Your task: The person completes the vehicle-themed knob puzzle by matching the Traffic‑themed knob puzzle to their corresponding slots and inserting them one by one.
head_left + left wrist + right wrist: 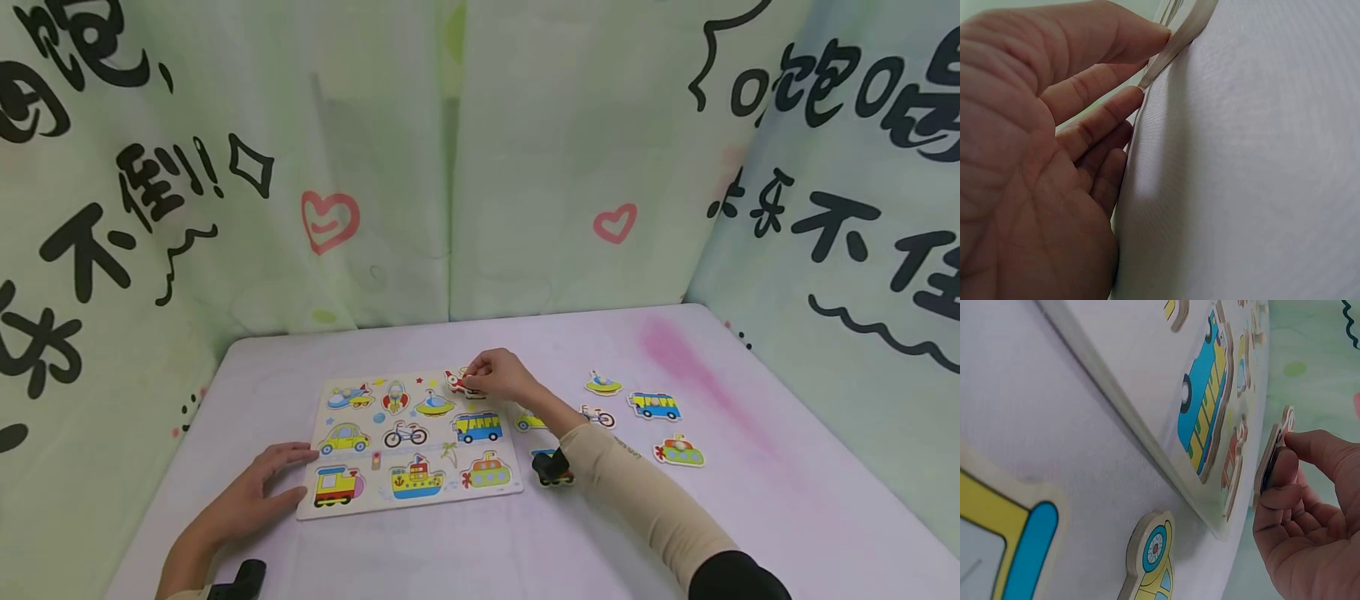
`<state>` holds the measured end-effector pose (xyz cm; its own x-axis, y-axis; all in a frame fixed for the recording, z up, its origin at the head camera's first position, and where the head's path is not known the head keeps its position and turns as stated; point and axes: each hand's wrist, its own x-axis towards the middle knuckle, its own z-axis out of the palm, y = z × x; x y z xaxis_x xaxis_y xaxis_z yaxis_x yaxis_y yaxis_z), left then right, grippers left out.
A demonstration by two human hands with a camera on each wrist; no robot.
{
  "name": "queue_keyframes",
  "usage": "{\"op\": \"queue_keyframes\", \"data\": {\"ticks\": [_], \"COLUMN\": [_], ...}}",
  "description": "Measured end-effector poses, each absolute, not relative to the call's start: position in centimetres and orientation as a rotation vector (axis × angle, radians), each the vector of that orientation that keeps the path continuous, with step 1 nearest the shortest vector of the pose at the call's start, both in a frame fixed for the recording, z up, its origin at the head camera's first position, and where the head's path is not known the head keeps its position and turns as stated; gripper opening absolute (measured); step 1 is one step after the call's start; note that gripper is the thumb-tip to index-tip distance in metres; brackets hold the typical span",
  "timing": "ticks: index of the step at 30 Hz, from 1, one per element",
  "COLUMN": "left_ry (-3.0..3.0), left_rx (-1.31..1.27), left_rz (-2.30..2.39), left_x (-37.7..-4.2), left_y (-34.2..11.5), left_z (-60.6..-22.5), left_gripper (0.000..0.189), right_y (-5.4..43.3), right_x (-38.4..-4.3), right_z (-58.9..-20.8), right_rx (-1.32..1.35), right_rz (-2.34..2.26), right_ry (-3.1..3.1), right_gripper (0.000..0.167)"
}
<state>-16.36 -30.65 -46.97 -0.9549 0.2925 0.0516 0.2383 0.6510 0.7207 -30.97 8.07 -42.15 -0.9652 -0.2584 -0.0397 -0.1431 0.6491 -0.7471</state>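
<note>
A white puzzle board [375, 500] with printed vehicles lies on the table. My right hand [504, 375] pinches a thin wooden puzzle piece [1267, 459] between thumb and fingers at the board's top right corner. In the right wrist view this piece stands nearly edge-on, its picture mostly hidden, beyond the red helicopter [1233, 469] on the board. With loosely extended fingers, my left hand [243, 492] rests at the board's left side. Its thumb and fingertips are right at the board's edge [1175, 40] in the left wrist view.
Right of the board lie loose pieces: a flying saucer [603, 384], a blue bus [655, 406], a submarine [679, 451], a bicycle [597, 417], a yellow car [529, 421] and a dark-wheeled vehicle [552, 469] partly under the right sleeve. Printed curtains [525, 167] surround the table.
</note>
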Motion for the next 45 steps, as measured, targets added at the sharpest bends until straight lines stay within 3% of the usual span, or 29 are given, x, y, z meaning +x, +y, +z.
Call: {"op": "queue_keyframes", "data": {"ticks": [45], "left_ry": [2.803], "left_rx": [0.448], "left_rz": [1.193], "left_x": [-16.5], "left_y": [-30.7], "left_z": [-47.1], "left_gripper": [0.045], "right_y": [7.1], "right_x": [-31.8], "right_z": [-43.5], "right_rx": [-0.296], "right_rz": [-1.005], "right_ry": [2.827], "right_gripper": [0.015]}}
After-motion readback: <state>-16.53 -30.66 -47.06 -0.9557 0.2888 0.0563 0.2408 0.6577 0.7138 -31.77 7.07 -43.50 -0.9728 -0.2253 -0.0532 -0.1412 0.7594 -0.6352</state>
